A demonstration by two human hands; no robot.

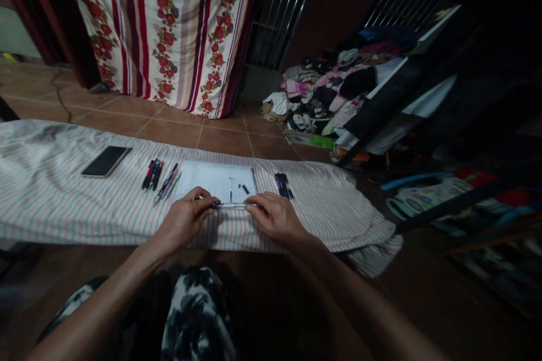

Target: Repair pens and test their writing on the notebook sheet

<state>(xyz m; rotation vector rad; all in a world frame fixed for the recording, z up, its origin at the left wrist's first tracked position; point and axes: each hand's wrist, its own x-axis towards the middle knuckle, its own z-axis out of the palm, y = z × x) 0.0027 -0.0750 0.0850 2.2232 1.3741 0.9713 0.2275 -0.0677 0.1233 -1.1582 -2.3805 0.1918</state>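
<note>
Between my two hands a slim pen with a clear barrel (232,206) lies level, just over the near edge of a spiral notebook (203,176). My left hand (187,215) pinches its dark left end. The right end sits in the fingers of my right hand (274,215). On the notebook page are a thin pen part (231,187) and a small black piece, perhaps a cap (245,188). Several pens (152,175) and a second group of pens (167,185) lie left of the notebook. Several dark pens (284,186) lie to its right.
A striped cloth (105,203) covers the low surface, with a phone (106,161) at its left. Beyond the tiled floor (178,127) hangs a flowered curtain (165,28). Clothes (334,87) are heaped at the back right. My knee (199,316) is below the near edge.
</note>
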